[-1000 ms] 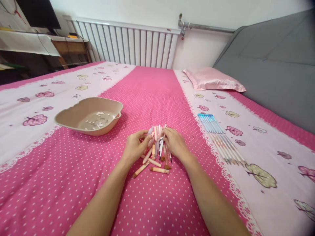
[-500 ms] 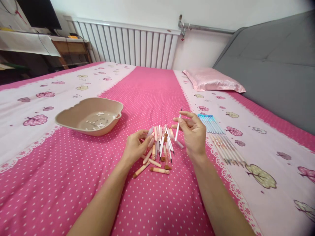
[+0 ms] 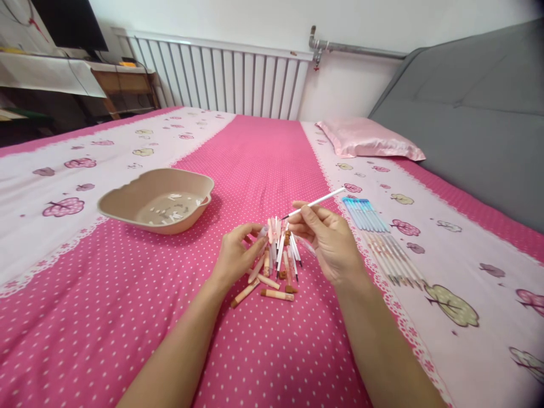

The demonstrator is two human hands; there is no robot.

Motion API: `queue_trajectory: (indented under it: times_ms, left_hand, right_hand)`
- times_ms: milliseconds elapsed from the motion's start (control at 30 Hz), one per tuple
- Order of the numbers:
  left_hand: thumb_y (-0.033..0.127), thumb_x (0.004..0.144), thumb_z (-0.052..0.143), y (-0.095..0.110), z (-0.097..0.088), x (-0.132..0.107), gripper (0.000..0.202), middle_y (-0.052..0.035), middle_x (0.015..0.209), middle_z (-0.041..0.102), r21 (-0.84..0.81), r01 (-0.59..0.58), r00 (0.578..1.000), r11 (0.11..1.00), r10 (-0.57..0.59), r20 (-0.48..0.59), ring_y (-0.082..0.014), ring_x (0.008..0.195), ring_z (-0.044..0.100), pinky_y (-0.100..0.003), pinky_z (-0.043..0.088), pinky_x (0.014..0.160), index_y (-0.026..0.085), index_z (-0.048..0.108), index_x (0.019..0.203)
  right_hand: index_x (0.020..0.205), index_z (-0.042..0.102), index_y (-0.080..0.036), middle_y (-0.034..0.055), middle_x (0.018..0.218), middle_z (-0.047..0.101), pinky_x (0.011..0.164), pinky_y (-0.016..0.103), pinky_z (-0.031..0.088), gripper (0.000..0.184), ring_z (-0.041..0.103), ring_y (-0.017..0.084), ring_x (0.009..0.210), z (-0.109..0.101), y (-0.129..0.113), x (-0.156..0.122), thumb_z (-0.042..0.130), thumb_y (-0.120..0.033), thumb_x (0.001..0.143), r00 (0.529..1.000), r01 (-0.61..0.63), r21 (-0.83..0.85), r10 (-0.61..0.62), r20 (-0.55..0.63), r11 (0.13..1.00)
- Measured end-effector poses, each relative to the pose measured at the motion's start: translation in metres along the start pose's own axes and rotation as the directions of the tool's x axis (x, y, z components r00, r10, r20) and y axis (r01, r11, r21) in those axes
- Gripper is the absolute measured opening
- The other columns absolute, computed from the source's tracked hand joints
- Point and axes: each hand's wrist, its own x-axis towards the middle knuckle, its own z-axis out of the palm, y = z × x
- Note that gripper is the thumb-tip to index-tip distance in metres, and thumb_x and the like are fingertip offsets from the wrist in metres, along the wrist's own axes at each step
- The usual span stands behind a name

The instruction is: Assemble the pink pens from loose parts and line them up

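Note:
In my right hand [image 3: 334, 241] is a white pen refill [image 3: 321, 199], pinched between thumb and fingers, its dark tip pointing left and down. My left hand [image 3: 238, 252] is closed on a translucent pen barrel [image 3: 263, 232], partly hidden by the fingers. Between and below both hands lies a loose heap of pen parts: white refills [image 3: 280, 252] with dark tips, peach and pink barrels [image 3: 266, 263], and small brown pieces [image 3: 283, 275]. Closest to me, a peach barrel with a brown end [image 3: 277, 294] lies crosswise.
A beige basin [image 3: 191, 218] with small white bits inside stands at left. To the right lie a row of blue-topped pens [image 3: 366, 215] and a row of patterned pens [image 3: 393, 260]. A pink pillow [image 3: 369, 140] rests farther back on the pink dotted bedspread [image 3: 263, 153].
My right hand has turned the refill from nearly upright to a slant, so its dark tip now points left toward my left hand. The left hand has barely moved.

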Motion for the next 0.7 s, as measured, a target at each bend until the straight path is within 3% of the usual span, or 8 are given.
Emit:
queue_trajectory:
  times_ms: [133,300,700]
  left_hand:
    - [0.025,0.077,0.060,-0.002,0.000,0.000,0.012,-0.0014,0.079,0.069,0.027,-0.032,0.999,0.999,0.033,-0.007,-0.0129,0.068,0.057,-0.025,0.045,0.066,0.017,0.067,0.083]
    - [0.023,0.076,0.060,-0.002,0.000,0.000,0.012,-0.0022,0.078,0.069,0.045,-0.065,0.998,0.997,0.065,-0.006,-0.0137,0.069,0.058,-0.026,0.045,0.066,0.017,0.068,0.083]
    - [0.026,0.077,0.061,-0.002,0.000,-0.001,0.015,-0.0034,0.075,0.069,0.073,-0.078,0.997,0.994,0.076,0.023,-0.0149,0.068,0.059,-0.027,0.044,0.066,0.017,0.070,0.085]
  right_hand:
    - [0.089,0.071,-0.020,-0.0010,0.070,0.065,0.058,0.021,0.049,0.020,0.057,0.007,0.059,0.003,0.001,-0.003,0.066,-0.035,0.077,0.991,0.133,-0.179,-0.137,-0.009,0.975]
    - [0.092,0.070,-0.018,0.0014,0.074,0.066,0.061,0.025,0.048,0.021,0.060,0.011,0.067,0.004,0.008,-0.002,0.061,-0.033,0.081,0.971,0.235,-0.322,-0.238,0.031,0.917]
    - [0.100,0.066,-0.018,0.0037,0.088,0.067,0.068,0.029,0.050,0.021,0.062,0.014,0.077,0.007,0.012,-0.005,0.058,-0.030,0.084,0.928,0.353,-0.430,-0.368,0.050,0.831]
